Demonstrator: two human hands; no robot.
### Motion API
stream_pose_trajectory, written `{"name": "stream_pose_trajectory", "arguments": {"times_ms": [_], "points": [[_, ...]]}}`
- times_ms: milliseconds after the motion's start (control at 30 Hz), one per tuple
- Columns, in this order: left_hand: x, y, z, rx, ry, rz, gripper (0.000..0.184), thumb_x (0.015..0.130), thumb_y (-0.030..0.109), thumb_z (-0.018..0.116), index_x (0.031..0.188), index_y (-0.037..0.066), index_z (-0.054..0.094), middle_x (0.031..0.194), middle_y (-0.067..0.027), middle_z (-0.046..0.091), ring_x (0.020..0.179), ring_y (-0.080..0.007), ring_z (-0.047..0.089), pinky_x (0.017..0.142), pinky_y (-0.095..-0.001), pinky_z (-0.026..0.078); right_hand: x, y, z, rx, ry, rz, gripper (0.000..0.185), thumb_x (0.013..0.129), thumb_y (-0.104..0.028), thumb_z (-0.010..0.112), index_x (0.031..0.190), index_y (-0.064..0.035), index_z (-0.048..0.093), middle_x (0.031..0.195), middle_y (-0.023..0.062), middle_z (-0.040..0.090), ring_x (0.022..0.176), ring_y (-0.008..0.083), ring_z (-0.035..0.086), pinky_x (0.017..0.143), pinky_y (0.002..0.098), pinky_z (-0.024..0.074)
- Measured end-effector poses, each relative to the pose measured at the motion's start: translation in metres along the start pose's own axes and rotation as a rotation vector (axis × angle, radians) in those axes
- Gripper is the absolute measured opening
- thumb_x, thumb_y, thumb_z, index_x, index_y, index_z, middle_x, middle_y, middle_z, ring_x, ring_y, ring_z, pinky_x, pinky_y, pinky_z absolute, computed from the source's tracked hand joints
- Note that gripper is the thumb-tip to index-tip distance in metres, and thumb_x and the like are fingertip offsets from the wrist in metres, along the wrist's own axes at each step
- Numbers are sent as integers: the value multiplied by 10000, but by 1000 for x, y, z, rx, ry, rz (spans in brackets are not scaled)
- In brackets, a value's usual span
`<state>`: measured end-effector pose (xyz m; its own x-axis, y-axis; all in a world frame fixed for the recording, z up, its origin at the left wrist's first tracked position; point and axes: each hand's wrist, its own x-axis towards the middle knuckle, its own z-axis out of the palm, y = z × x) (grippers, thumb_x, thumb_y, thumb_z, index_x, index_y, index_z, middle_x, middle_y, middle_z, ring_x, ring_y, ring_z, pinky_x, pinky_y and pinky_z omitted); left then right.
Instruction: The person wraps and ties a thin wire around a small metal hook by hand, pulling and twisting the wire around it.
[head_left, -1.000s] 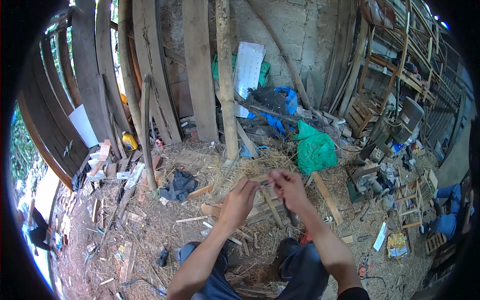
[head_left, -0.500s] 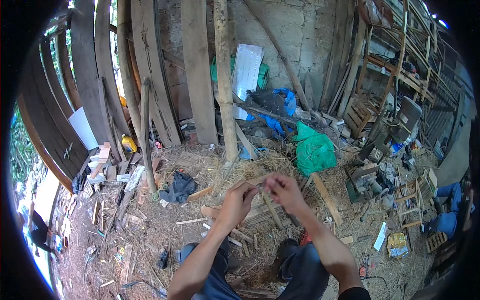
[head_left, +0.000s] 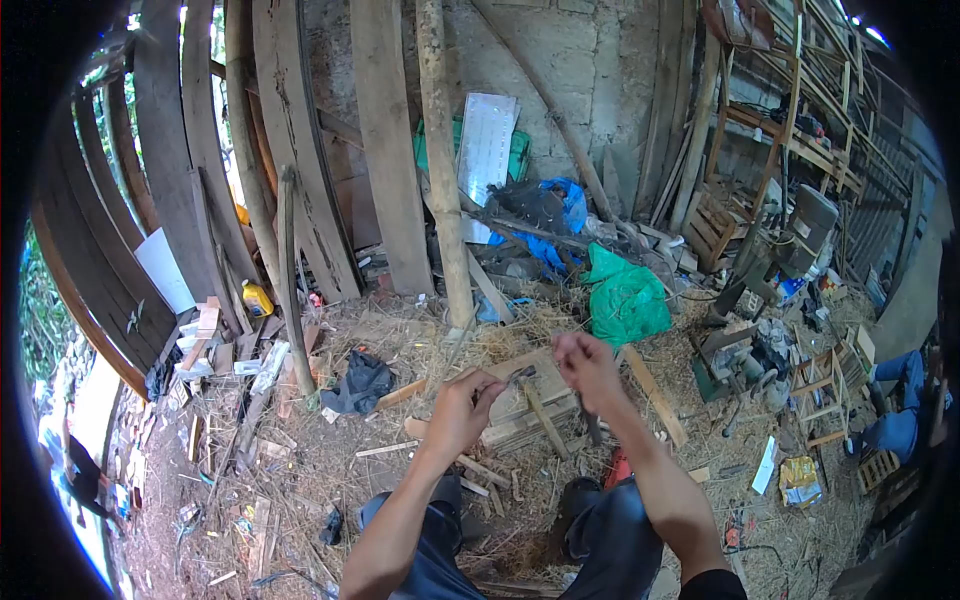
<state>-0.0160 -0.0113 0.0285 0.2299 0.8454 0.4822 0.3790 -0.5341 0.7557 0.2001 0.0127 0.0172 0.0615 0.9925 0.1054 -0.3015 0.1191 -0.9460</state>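
My left hand (head_left: 462, 408) pinches a small dark metallic object (head_left: 521, 374), which sticks out from its fingertips toward the right. What it is exactly is too small to tell. To the right and a little higher is my right hand (head_left: 588, 368), apart from the object, with its fingers curled together; whatever its fingertips hold, if anything, is hidden. Below and behind both hands, wooden boards (head_left: 520, 425) lie on the straw-strewn ground, between and beyond my feet.
A green plastic bag (head_left: 628, 305) lies ahead, right of a wooden post (head_left: 446, 180). A black bag (head_left: 360, 384) rests at the left. A wooden frame (head_left: 818, 395) and machinery (head_left: 800, 235) stand at the right. Other people show at the far left (head_left: 75, 465) and far right (head_left: 900, 405).
My right hand has moved away from my left, slightly right and up, and the small object now shows between them. The view has shifted slightly.
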Motion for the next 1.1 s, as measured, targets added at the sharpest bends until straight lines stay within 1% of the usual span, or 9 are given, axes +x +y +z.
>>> {"name": "stream_pose_trajectory", "arguments": {"times_ms": [133, 533, 633, 767, 833, 867, 933, 1033, 1100], "points": [[-2, 1, -8, -13, -77, -72, 104, 831, 81, 632, 882, -11, 632, 784, -136, 637, 705, -192, 603, 648, -300, 457, 12, -4, -24, -55, 41, -17, 199, 918, -205, 552, 921, -11, 597, 718, -18, 552, 451, 29, 358, 387, 196, 255], [3, 3, -3, 43, -95, -30, 108, 824, 79, 641, 876, -15, 628, 746, -130, 626, 676, -200, 589, 634, -305, 452, 12, 6, -21, -125, 70, -48, 134, 909, -173, 554, 915, -48, 603, 724, -27, 540, 454, 37, 377, 387, 194, 259], [-2, 2, -9, -44, -47, -67, 112, 816, 80, 648, 863, -18, 619, 737, -126, 617, 647, -200, 573, 606, -312, 442, 22, -12, -52, 72, 182, -149, 156, 914, -183, 549, 954, -40, 594, 729, -26, 535, 449, 43, 373, 385, 202, 262], [2, -9, -6, 18, -2, -2, 121, 842, 106, 636, 875, -9, 617, 731, -101, 614, 651, -169, 577, 595, -295, 439, 3, -1, -34, 36, 197, -16, 207, 926, -215, 531, 954, -17, 586, 721, -24, 522, 467, 38, 376, 397, 196, 268], [5, -4, -5, -348, -27, -401, 109, 882, 97, 590, 917, -5, 603, 732, -60, 605, 619, -125, 574, 566, -279, 459, 5, 4, -28, -130, 156, -3, 208, 896, -222, 575, 943, -21, 595, 701, -24, 530, 498, 62, 426, 431, 228, 320], [6, -7, -3, -345, -12, -402, 109, 882, 97, 590, 917, -5, 603, 732, -60, 605, 619, -125, 574, 566, -279, 459, 9, 14, -27, -130, 142, -2, 208, 896, -222, 575, 943, -21, 595, 701, -24, 530, 498, 62, 426, 431, 228, 320], [11, -20, 2, -893, 7, -482, 193, 915, 185, 564, 998, 11, 570, 767, -61, 606, 704, -134, 593, 630, -250, 466, 17, 40, -24, -664, -55, -424, 215, 858, -234, 617, 919, -27, 609, 683, -17, 549, 540, 90, 472, 495, 267, 374], [16, -25, 15, -873, 144, -410, 203, 916, 176, 559, 1015, -1, 549, 784, -62, 598, 716, -146, 596, 654, -264, 476, -1, 40, 5, -812, -75, -213, 209, 833, -232, 634, 900, -34, 621, 676, -9, 559, 588, 92, 482, 558, 284, 397], [17, -30, 16, -754, 130, -364, 179, 920, 152, 550, 1002, -7, 547, 823, -59, 593, 747, -142, 598, 693, -269, 475, -5, 35, 16, -787, -149, -236, 200, 850, -224, 614, 897, -31, 635, 690, 8, 576, 601, 81, 477, 570, 273, 401]]}}
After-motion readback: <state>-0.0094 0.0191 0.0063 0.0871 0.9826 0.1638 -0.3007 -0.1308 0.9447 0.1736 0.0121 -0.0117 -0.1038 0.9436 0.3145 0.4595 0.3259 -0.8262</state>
